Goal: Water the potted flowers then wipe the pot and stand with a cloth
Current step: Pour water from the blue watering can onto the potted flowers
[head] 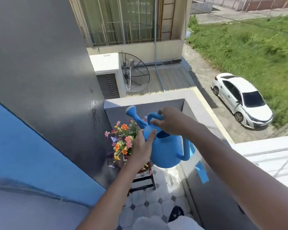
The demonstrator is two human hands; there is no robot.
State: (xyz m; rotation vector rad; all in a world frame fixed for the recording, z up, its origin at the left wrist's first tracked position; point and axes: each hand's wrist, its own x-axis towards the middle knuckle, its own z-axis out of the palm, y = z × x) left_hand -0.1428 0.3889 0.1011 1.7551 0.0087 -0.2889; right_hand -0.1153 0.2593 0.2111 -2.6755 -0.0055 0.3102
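Observation:
A blue plastic watering can (166, 150) hangs in the air over the potted flowers (121, 140), its rose-tipped spout pointing up and to the left. My right hand (170, 121) grips its top handle. My left hand (143, 146) presses against the can's left side, thumb on the body. The orange, pink and purple blooms stand in the balcony corner against the grey wall. The pot is mostly hidden behind my left hand and forearm. Below it shows part of a dark stand (142, 181) on the tiled floor. No cloth is in view.
The balcony is narrow, with a grey wall (45, 80) on the left and a low parapet (206, 171) on the right carrying blue tape strips. The tiled floor (148, 201) runs toward me. Beyond are an air-conditioner unit (106, 75), a satellite dish and a white car (241, 100) below.

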